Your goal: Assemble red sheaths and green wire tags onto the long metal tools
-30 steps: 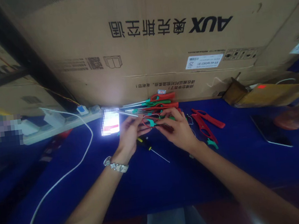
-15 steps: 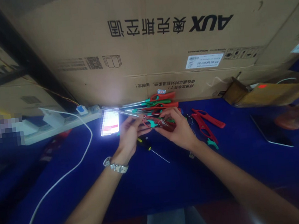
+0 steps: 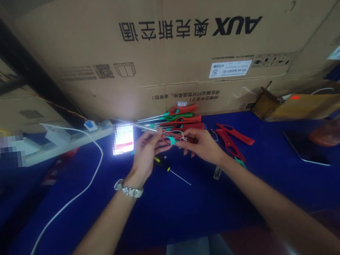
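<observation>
My left hand [image 3: 144, 148] is closed round the front of a long-nosed lighter [image 3: 172, 140], whose metal tube points up and left. It has red casing and a green trigger, and a thin white wire [image 3: 177, 131] loops out of it. My right hand [image 3: 202, 144] pinches the rear of this lighter near the wire; the fingers partly hide the grip. Behind my hands lie several long-nosed lighters [image 3: 184, 120] with red or green handles. A screwdriver [image 3: 168, 169] rests below my hands. To the right are red casing halves [image 3: 229, 137] and a small clear part [image 3: 217, 173].
A lit phone [image 3: 124, 139] stands left of my left hand. A white power strip [image 3: 41, 154] and trailing white cable [image 3: 85, 190] lie farther left. A large cardboard box [image 3: 167, 54] walls off the back. At right are a dark tablet-like device [image 3: 301, 149] and an open carton [image 3: 311, 105].
My right hand's fingers have shifted on the rear of the lighter and drawn together near the white wire. My left hand keeps its hold. The view has shifted slightly.
</observation>
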`<state>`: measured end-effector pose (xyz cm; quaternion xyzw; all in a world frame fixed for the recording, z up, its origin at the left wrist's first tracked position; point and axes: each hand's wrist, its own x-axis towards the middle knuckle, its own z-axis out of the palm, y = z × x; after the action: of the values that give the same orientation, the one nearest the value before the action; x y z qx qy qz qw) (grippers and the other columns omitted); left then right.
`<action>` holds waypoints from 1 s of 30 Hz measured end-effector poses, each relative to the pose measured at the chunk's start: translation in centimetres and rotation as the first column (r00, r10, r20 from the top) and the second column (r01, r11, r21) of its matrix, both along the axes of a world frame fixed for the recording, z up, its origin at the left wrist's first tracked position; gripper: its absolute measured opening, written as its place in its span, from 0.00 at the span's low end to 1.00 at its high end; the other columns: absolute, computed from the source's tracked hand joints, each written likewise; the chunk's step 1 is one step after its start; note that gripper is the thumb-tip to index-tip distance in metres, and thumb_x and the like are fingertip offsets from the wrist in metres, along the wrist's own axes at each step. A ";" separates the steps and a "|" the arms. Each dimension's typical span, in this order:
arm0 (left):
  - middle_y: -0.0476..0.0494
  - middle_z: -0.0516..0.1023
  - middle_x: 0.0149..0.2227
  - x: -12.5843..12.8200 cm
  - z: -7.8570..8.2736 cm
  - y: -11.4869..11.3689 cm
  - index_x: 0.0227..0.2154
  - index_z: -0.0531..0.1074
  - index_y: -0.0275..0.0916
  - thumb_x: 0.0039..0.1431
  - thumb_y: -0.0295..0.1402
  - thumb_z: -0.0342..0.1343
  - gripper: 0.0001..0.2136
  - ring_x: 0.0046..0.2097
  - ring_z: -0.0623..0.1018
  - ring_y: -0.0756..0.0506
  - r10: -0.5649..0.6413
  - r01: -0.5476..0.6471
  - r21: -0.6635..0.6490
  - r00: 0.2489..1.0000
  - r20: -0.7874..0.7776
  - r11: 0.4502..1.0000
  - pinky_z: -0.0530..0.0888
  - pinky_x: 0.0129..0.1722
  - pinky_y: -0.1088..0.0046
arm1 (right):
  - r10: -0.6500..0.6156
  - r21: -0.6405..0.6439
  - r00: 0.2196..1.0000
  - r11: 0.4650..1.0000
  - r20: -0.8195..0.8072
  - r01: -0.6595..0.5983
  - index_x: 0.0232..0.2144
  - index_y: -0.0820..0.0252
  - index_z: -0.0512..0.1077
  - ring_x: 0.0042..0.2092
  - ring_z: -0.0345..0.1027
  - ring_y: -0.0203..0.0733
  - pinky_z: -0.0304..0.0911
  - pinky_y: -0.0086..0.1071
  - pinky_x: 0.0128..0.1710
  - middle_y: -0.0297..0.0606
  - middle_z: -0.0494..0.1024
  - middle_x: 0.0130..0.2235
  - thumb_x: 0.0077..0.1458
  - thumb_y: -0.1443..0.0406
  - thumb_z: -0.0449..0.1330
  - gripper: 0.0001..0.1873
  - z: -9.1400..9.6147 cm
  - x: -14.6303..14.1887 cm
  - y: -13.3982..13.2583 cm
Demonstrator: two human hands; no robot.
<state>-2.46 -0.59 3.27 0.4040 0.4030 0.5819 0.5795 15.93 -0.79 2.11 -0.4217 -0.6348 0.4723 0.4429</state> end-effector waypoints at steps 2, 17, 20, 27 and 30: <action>0.45 0.81 0.30 -0.2 0.3 -0.1 0.31 0.76 0.37 0.47 0.40 0.70 0.13 0.32 0.82 0.46 -0.047 0.047 0.019 0.999 -0.013 0.999 0.82 0.33 0.69 | 0.012 -0.018 0.998 1.000 -0.057 -0.013 0.34 0.58 0.73 0.20 0.68 0.32 0.63 0.25 0.14 0.32 0.77 0.27 0.47 0.52 0.70 0.19 -0.2 0.0 0.1; 0.33 0.62 0.60 -3.6 1.9 0.1 0.58 0.59 0.43 0.50 0.36 0.67 0.34 0.63 0.64 0.34 0.893 -0.396 0.831 0.380 -0.239 0.391 0.66 0.60 0.50 | 0.046 -0.065 0.992 0.996 -0.119 -0.054 0.32 0.60 0.72 0.16 0.59 0.27 0.54 0.22 0.09 0.31 0.78 0.27 0.43 0.52 0.73 0.22 0.0 0.5 0.1; 0.38 0.68 0.58 -3.9 2.5 0.0 0.55 0.67 0.46 0.53 0.32 0.65 0.26 0.62 0.66 0.34 0.803 -0.026 0.887 0.438 -0.405 0.461 0.63 0.62 0.50 | 0.052 -0.081 0.992 0.995 -0.117 -0.062 0.30 0.60 0.72 0.15 0.58 0.26 0.50 0.22 0.09 0.31 0.77 0.26 0.41 0.52 0.73 0.22 0.0 0.4 0.0; 0.39 0.76 0.53 -4.5 1.7 1.3 0.52 0.73 0.43 0.54 0.34 0.64 0.21 0.55 0.74 0.37 0.392 0.491 0.565 0.414 -0.821 0.663 0.69 0.57 0.55 | 0.046 -0.138 0.990 0.988 -0.133 -0.065 0.30 0.59 0.71 0.15 0.57 0.25 0.47 0.22 0.09 0.30 0.77 0.25 0.40 0.51 0.73 0.23 0.0 0.3 0.1; 0.40 0.78 0.51 -5.0 1.3 1.5 0.51 0.74 0.45 0.55 0.33 0.63 0.19 0.51 0.77 0.38 0.340 0.468 0.503 0.391 -0.855 0.727 0.72 0.54 0.58 | 0.053 -0.167 0.991 0.983 -0.126 -0.074 0.30 0.60 0.71 0.15 0.56 0.25 0.46 0.22 0.09 0.30 0.77 0.25 0.39 0.52 0.74 0.23 0.1 0.5 0.1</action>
<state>-7.43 0.95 4.62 0.8525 0.3900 0.3366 0.0887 16.46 -0.67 2.22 -0.4084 -0.5768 0.5637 0.4275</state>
